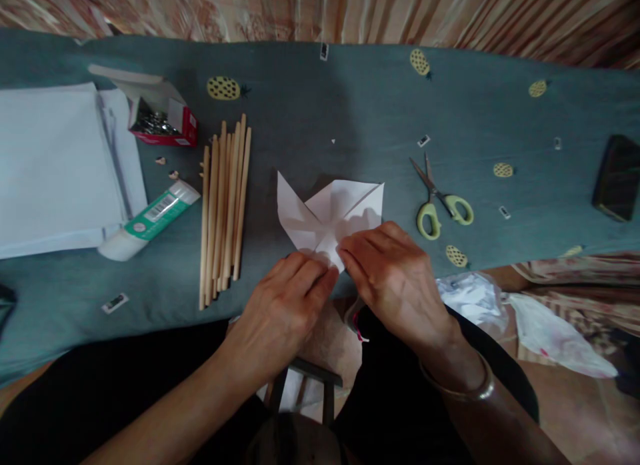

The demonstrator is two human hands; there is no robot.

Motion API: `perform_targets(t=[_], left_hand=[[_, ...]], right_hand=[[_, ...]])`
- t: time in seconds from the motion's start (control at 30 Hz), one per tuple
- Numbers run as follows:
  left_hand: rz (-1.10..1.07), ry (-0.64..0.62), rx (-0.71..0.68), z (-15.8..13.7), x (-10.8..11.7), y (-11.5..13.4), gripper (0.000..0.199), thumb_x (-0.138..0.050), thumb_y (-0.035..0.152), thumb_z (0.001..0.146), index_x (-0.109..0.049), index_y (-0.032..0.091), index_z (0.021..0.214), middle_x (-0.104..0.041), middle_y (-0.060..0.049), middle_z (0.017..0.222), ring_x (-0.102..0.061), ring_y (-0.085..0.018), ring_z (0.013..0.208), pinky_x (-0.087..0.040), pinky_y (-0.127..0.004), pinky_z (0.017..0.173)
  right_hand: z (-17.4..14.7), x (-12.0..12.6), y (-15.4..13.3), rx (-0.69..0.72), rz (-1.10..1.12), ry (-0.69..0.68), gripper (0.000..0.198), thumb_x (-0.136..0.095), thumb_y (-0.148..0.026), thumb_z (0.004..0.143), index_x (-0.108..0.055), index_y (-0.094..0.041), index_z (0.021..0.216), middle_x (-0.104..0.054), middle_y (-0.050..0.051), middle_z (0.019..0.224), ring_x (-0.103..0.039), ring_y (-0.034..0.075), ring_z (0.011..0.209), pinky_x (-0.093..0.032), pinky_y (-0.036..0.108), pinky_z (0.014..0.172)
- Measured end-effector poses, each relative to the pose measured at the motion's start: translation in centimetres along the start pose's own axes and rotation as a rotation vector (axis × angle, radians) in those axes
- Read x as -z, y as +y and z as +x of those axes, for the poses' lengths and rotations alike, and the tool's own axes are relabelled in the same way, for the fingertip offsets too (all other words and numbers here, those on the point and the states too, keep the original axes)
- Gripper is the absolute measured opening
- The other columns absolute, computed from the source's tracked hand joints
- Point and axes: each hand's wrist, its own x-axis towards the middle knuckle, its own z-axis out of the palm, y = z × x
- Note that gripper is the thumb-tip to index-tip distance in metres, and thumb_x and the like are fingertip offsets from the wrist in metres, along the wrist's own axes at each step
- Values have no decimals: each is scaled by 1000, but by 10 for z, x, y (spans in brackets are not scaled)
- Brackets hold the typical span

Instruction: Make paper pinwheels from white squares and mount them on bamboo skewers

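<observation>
One paper (327, 217), near edge in fingers (306, 273)

This looks like a room in a home. The tabletop (370, 111) is covered in teal cloth printed with yellow pineapples (223, 88), and pleated, patterned fabric (300, 11) like a curtain runs along its far side. Plastic bags (555, 335) sit low beyond the near edge, and green-handled scissors (435, 191) lie out among everyday supplies.

Silvery bangle (484, 390) around the right wrist (443, 355), bare forearms (200, 395), black clothing (125, 378) over both legs.
</observation>
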Motion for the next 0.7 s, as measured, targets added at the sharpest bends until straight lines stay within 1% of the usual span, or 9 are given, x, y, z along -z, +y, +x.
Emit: perform_targets(t=[0.13,0.33,0.5,0.7], left_hand=[[10,-11,-8,1,1,0,22,-47,12,94,-61,6,110,-65,-10,97,-58,-22,95,-57,-37,82],[30,-17,-8,1,3,1,23,-44,14,96,-61,6,110,-65,-10,98,-59,-22,94,-57,-37,82],[26,-21,-5,1,2,1,23,-45,13,95,-63,4,108,-65,-11,96,-59,-23,93,-58,-38,79],[36,-27,3,-1,0,-1,24,-47,10,93,-62,7,111,-65,-11,99,-58,-24,98,-57,-39,85]], right_hand=[[-1,-2,-1,25,-22,63,19,-51,-17,94,-69,-14,91,-69,8,89,-57,23,87,-47,37,84],[-1,-5,-1,75,-77,146,21,-49,-17,95,-70,-15,98,-68,9,109,-54,24,91,-51,38,81],[0,-8,-2,82,-87,137,26,-44,-17,96,-69,-16,105,-64,12,118,-54,26,98,-51,41,83],[-2,-12,-5,45,-103,109,28,-44,-16,95,-68,-17,110,-62,12,123,-54,28,100,-50,42,84]])
